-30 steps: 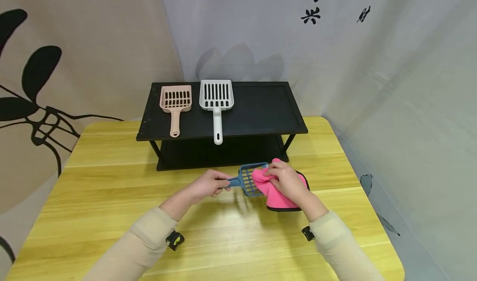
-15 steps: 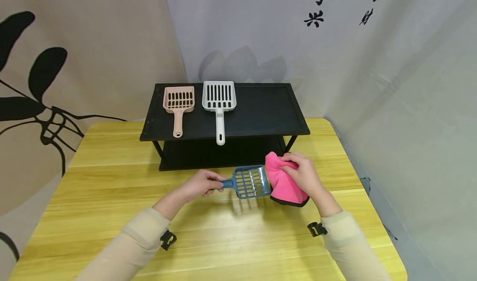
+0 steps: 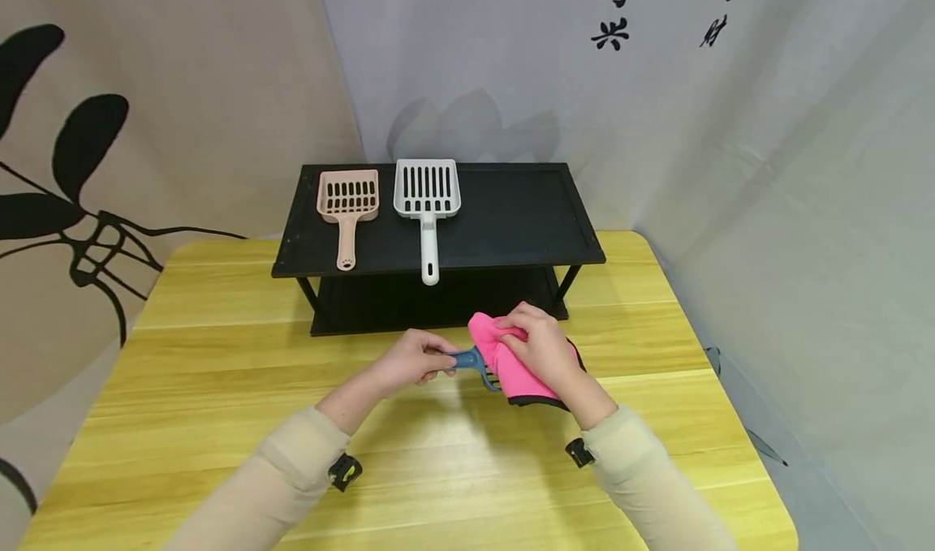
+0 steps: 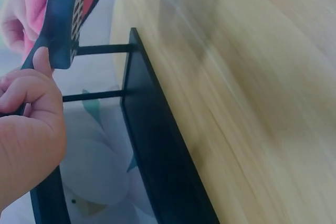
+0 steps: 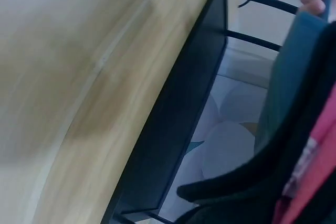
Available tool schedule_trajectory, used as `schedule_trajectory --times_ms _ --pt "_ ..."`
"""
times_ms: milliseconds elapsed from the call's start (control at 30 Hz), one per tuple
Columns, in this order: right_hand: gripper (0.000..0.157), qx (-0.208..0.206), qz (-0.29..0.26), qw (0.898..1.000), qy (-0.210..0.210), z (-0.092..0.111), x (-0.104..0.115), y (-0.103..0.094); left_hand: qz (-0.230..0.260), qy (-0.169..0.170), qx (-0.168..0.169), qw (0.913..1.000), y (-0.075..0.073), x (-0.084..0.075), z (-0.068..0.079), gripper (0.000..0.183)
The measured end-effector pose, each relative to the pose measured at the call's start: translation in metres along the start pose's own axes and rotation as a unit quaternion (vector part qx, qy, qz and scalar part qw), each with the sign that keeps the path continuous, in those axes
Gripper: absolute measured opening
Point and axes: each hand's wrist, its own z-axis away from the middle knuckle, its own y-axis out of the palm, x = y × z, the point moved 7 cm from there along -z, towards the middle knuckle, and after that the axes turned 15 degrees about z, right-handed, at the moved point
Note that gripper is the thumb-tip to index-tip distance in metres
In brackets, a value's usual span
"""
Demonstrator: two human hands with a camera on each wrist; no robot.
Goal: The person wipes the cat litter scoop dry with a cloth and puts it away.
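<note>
My left hand grips the handle of a blue slotted litter scoop, held above the table in front of the rack. A pink cloth with a dark edge covers most of the scoop's basket. My right hand pinches the cloth from above, over the basket. In the left wrist view the thumb lies along the handle of the scoop, with the cloth behind it. The cloth's dark edge fills much of the right wrist view, close to the scoop's side. The right fingers are hidden there.
A black two-tier rack stands at the back of the wooden table. A pink litter scoop and a white litter scoop lie on its top shelf. Behind it hangs a printed curtain.
My right hand moved the cloth right, off the basket, then back left over it. My left hand still holds the scoop and has shifted slightly.
</note>
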Motion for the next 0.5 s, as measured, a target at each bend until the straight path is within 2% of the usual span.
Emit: schedule_trajectory --times_ms 300,400,500 --pt "0.010 0.008 0.095 0.994 -0.054 0.000 0.005 0.000 0.000 0.017 -0.010 0.9998 -0.003 -0.001 0.003 0.023" --pt "0.011 0.023 0.112 0.992 -0.054 0.002 -0.001 0.001 -0.006 0.022 -0.006 0.9997 -0.005 -0.001 0.004 0.023" --pt "0.012 0.033 0.121 0.991 -0.036 0.004 -0.010 0.000 -0.008 0.020 -0.006 0.9998 -0.007 0.000 0.005 0.023"
